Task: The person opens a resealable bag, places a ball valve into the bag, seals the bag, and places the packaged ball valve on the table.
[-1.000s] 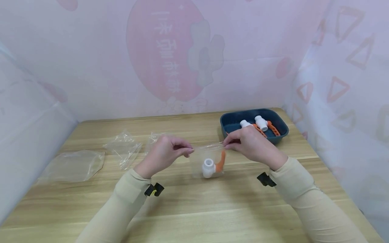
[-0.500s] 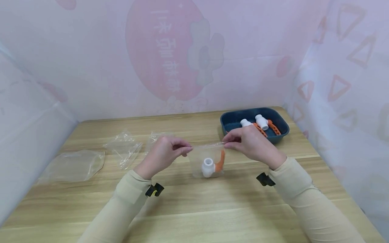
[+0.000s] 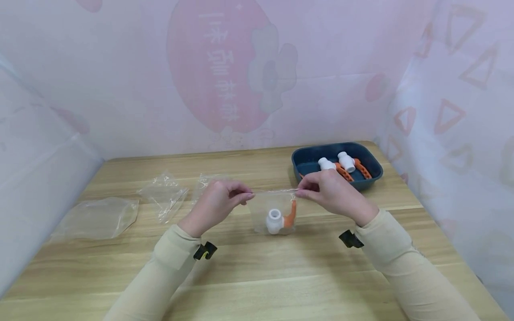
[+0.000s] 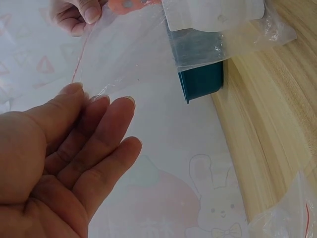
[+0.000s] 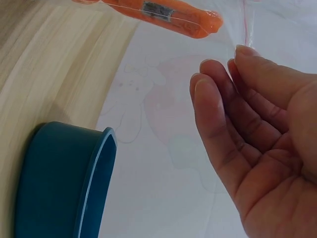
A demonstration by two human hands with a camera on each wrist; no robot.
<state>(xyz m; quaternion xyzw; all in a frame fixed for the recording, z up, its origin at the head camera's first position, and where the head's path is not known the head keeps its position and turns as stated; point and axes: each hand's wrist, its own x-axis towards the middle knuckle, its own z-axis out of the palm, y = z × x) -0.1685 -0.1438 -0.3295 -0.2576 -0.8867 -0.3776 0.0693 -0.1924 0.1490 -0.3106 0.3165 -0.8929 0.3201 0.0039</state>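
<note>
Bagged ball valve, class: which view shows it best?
The head view: the whole ball valve, white body and orange handle, is in frame. The left wrist view crops both parts at its top edge; the right wrist view shows only the handle.

White-and-orange plastic valve [image 3: 275, 221] sits inside the clear plastic bag [image 3: 260, 206], between left hand [image 3: 217, 201] and right hand [image 3: 334, 194]! Behind, rightward, the dark-blue oblong plastic tray [image 3: 306, 167] holds similar valves [image 3: 347, 162]; loose transparent film bags [image 3: 98, 218] lie left.
</note>
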